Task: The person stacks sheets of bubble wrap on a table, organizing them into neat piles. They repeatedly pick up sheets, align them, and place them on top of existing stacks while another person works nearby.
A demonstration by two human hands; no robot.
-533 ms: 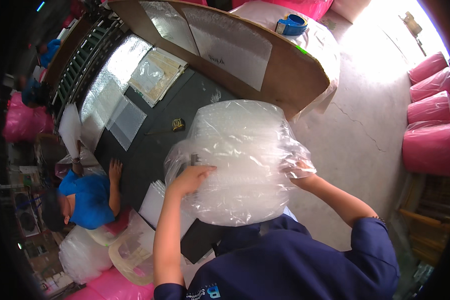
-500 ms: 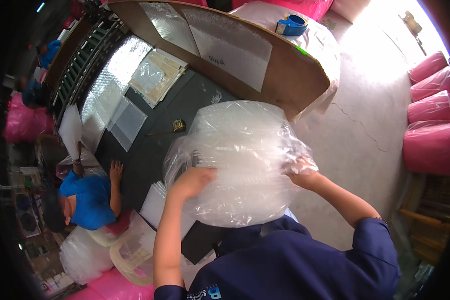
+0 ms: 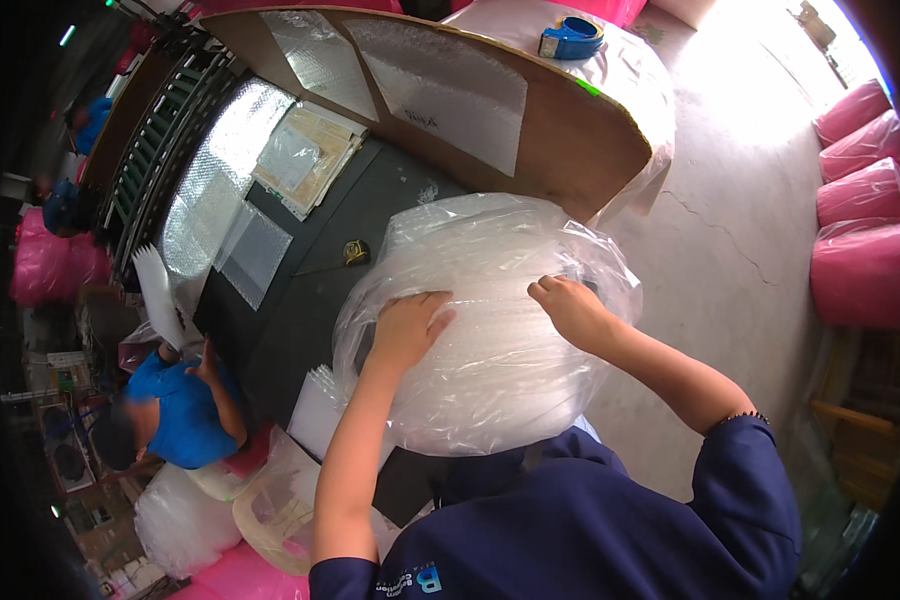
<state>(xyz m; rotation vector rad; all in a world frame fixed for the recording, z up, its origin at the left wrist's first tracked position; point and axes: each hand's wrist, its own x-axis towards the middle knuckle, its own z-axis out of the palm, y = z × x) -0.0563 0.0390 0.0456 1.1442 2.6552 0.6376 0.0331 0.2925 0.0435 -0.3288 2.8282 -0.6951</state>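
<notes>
A clear plastic bag (image 3: 490,400) wraps a bulky stack of translucent white bubble-wrap pieces, in front of me at the table's near right corner. My left hand (image 3: 408,328) lies on the left part of the bag, fingers stretched out and thumb apart. On the right part, my right hand (image 3: 572,312) has its fingers bent together against the film, pinching it; the fingertips are partly hidden. Loose film bulges at the bag's upper right, beyond my right hand.
On the dark table (image 3: 320,225) lie a tape measure (image 3: 355,252), papers (image 3: 305,155) and a bubble-wrap sheet (image 3: 255,255). A brown board (image 3: 580,150) stands along the far side, with a blue tape dispenser (image 3: 572,38) behind it. A co-worker (image 3: 185,405) holds white sheets at left. Pink wrapped rolls (image 3: 860,275) stand right.
Both hands have moved up and inward over the bag. The right hand has left the bunched film at the right edge. The co-worker's near hand has lifted off the table.
</notes>
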